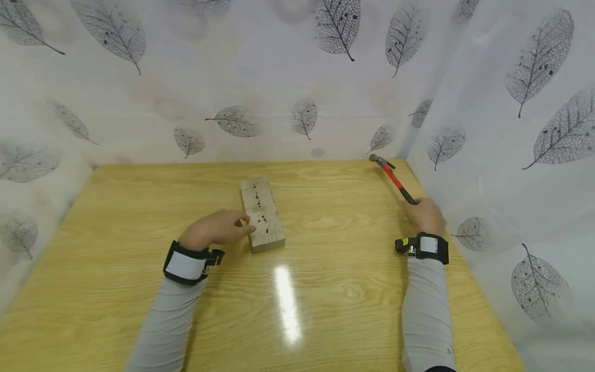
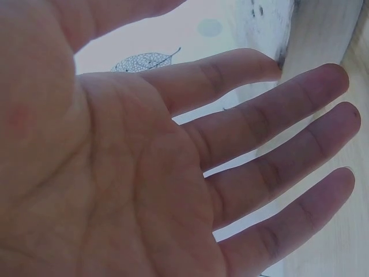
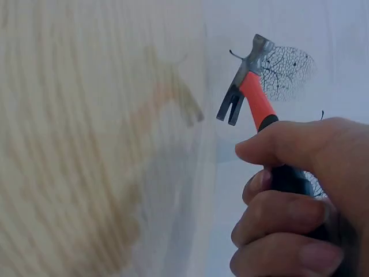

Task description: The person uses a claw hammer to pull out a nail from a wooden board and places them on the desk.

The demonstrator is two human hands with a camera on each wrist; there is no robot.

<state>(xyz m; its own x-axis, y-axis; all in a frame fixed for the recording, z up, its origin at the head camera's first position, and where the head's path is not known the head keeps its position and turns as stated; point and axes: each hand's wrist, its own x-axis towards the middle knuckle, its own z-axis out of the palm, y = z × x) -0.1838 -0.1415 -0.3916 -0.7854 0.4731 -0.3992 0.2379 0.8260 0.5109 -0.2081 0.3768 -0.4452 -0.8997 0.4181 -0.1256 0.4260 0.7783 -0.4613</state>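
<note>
A claw hammer with a red and black handle and a metal head is in my right hand. In the right wrist view, the fingers curl round the black grip, and the claw hammer's head points away from the hand. My left hand is at the left edge of a pale wooden block. Its fingers are spread and nearly straight in the left wrist view, with nothing in the palm. Contact between the fingertips and the block cannot be told. Small dark marks, holes or nails, dot the block's top.
The wood-grain table runs under both arms. Behind it and along the right side hangs a white curtain printed with grey leaves. Each wrist wears a black strap with a small camera.
</note>
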